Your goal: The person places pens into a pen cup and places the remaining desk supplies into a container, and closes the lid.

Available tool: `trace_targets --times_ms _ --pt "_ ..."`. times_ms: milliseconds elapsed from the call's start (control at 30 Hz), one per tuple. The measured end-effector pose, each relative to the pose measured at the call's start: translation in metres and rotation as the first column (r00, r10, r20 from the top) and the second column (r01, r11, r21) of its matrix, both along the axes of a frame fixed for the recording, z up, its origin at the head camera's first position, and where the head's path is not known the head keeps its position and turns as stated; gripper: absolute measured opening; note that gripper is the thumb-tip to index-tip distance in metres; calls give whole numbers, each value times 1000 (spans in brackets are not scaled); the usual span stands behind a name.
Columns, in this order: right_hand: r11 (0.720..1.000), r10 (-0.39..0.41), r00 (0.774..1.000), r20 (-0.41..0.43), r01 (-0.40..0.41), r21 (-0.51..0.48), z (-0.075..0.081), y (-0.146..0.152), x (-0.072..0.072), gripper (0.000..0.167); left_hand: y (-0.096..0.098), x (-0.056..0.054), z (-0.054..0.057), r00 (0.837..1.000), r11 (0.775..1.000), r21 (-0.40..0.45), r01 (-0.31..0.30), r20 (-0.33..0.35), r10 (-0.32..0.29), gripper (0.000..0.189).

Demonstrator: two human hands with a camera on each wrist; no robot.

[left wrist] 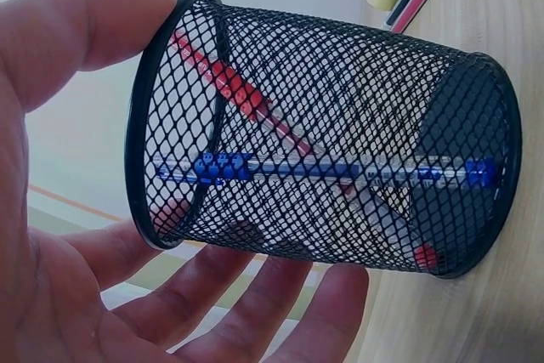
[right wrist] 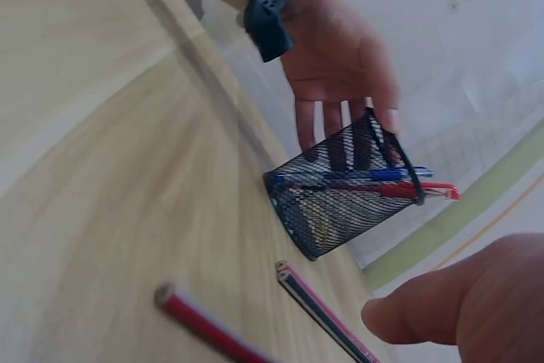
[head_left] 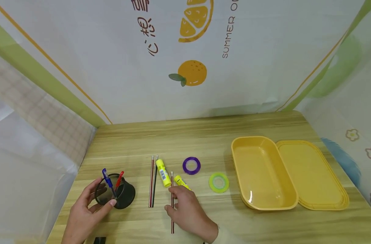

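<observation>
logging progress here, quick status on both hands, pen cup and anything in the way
Left hand holds pen cup, two pens inside. Right hand over lone pencil, grip unclear. Two glue sticks close beside pencil.

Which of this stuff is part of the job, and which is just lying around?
Likely part of the job:
mesh cup, held by the left hand
blue pen and red pen, in the cup
pencil at the right hand
probably the two other pencils

Apparently just lying about:
two glue sticks
purple tape
green tape
yellow box
yellow lid
</observation>
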State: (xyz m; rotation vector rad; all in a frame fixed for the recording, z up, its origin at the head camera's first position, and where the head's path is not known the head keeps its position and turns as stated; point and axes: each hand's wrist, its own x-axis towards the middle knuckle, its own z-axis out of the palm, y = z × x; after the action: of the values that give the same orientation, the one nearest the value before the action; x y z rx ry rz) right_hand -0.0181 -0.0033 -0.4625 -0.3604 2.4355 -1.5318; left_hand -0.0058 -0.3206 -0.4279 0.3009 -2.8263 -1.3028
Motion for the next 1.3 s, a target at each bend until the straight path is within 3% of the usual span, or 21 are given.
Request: trace_targets --times_ms 267,467,667,833,1100,1300 --pt "989 -16 988 -155 38 140 -8 -11 -5 54 0 0 0 1000 1000 11 2 -5 -1 90" --pt "978 -57 973 -224 99 182 -15 -17 -11 63 1 -1 1 1000 1000 1 -2 10 2 91" --pt "966 -64 968 -243 121 229 -15 -22 -17 71 -1 -1 1 999 1000 -1 -9 52 9 92" --pt "955 -73 971 -230 134 264 -13 -24 -20 70 0 -1 1 999 1000 -11 -12 45 13 91" --pt "958 -86 959 -270 154 242 -14 -24 -22 58 0 -1 0 999 1000 -3 -14 38 15 91" --pt "973 -80 974 -213 123 197 -10 -18 -24 59 1 -2 1 999 1000 -4 -16 37 16 91"
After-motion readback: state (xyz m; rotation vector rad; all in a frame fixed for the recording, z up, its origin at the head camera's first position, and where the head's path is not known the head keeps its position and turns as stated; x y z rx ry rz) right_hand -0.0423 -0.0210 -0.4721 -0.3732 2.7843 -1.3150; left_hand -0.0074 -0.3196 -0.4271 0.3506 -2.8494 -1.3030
